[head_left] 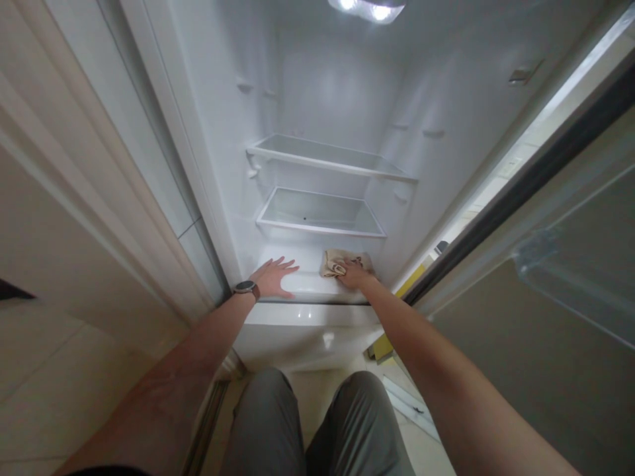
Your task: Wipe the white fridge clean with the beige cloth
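A folded beige cloth [333,261] lies on the white floor of a refrigerator [310,281], toward its right side. My right hand [354,274] presses on the cloth, fingers curled over its front part; some fingertips are hidden in its folds. On the left of the same floor, my left hand [274,276] rests palm down with fingers spread and nothing in it. A watch [247,287] is on my left wrist.
Two glass shelves with white rims, a lower one [322,231] and an upper one [337,164], sit above my hands. A lamp [368,9] glows at the top. The open door [560,317] stands on the right. A yellow object [382,348] is beside the refrigerator's base.
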Tool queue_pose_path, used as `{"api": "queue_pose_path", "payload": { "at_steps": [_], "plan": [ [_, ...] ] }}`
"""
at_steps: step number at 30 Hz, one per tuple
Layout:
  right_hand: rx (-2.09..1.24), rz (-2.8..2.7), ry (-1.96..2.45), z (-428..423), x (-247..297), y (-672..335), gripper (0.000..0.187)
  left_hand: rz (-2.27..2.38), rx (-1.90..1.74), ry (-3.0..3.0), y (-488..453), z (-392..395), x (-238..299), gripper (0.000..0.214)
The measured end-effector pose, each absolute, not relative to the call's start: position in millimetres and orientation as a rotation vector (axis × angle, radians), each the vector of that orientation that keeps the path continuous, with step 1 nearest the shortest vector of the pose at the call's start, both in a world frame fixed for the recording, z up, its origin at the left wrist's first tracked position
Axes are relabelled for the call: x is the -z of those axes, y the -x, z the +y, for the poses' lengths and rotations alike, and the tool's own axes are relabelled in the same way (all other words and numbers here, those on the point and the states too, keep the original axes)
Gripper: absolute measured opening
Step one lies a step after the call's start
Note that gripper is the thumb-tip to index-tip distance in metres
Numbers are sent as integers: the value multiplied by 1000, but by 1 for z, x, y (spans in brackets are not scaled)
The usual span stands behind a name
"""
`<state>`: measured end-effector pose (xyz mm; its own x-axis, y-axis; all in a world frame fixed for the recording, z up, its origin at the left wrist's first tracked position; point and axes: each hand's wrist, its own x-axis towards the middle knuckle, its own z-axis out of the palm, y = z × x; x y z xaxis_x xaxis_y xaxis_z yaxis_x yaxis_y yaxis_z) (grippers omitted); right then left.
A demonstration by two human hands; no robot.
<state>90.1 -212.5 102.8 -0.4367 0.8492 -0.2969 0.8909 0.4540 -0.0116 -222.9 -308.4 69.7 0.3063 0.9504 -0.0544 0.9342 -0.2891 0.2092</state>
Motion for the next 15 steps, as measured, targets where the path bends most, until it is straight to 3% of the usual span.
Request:
{"api": "queue_pose_path", "payload": {
  "at_steps": [7,15],
  "plan": [
    [409,2299,-1606,-184,-86,-89,78,1739,-125,-2374,223,-309,-71,113],
    [399,2275,-1633,-125,-76,-68,76,1734,-150,-2391,225,-310,-69,108]
  ]
}}
